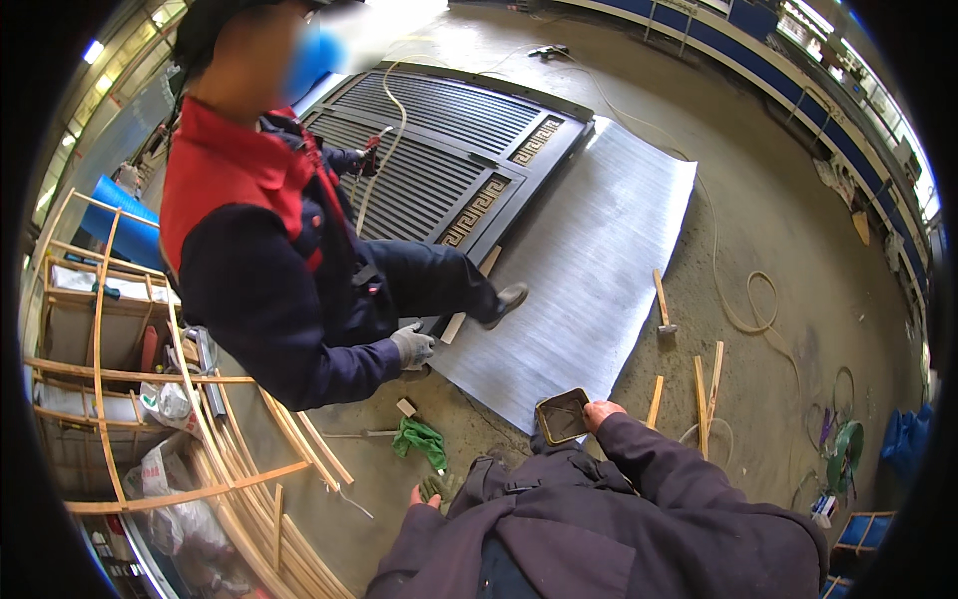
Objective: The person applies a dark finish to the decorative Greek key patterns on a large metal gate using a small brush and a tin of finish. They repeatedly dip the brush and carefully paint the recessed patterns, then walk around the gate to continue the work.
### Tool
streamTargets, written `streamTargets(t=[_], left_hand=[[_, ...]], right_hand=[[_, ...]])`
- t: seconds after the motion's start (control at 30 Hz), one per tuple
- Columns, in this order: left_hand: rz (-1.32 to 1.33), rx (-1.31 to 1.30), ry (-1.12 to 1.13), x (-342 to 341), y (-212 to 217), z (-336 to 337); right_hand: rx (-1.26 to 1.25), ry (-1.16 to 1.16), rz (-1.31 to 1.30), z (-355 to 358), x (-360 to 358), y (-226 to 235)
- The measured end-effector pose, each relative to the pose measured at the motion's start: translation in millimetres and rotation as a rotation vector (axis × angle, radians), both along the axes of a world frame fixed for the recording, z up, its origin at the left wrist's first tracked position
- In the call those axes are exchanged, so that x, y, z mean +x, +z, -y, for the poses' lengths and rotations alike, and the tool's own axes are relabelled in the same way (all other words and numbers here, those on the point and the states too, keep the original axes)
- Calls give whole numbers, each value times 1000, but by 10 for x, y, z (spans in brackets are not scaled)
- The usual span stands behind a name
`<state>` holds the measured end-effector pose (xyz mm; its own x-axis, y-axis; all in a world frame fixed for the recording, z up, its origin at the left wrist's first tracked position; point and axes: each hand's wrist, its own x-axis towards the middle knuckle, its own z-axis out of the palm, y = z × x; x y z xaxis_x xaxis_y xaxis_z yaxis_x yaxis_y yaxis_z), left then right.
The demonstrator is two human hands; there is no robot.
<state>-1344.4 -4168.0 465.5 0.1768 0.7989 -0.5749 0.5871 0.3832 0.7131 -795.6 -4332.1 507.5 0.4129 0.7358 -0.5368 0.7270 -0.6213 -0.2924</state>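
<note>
The right hand [602, 412], nearest of all, pinches a small dark square tray [563, 415] by its edge, low over the near corner of the grey sheet [589, 260]. The left hand [427, 493], at about eight o'clock from it, shows too little to tell its grip; a green glove [420, 437] lies just above. A co-worker [269, 250] crouches at ten o'clock. That edge-pinch looks weak: a tilt could drop the tray. The loose cord [743, 299] at two o'clock could snag a foot.

A sheet [589, 270] lies ahead of my right hand [602, 412], a hammer [663, 311] to its right, wooden strips [299, 449] left of my left hand [427, 493].
</note>
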Motion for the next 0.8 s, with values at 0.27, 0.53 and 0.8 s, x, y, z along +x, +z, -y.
streamTargets(t=[0.27, 0.53, 0.8], left_hand=[[-246, -148, -139, -844, -124, -293], [1, -64, -109, -1733, -247, -250], [-84, -18, -169, -2111, -172, -229]], right_hand=[[58, -83, 39, 295, -918, 55], [0, -122, 32, 539, -1782, 76], [98, -129, 75, 451, -2149, 157]])
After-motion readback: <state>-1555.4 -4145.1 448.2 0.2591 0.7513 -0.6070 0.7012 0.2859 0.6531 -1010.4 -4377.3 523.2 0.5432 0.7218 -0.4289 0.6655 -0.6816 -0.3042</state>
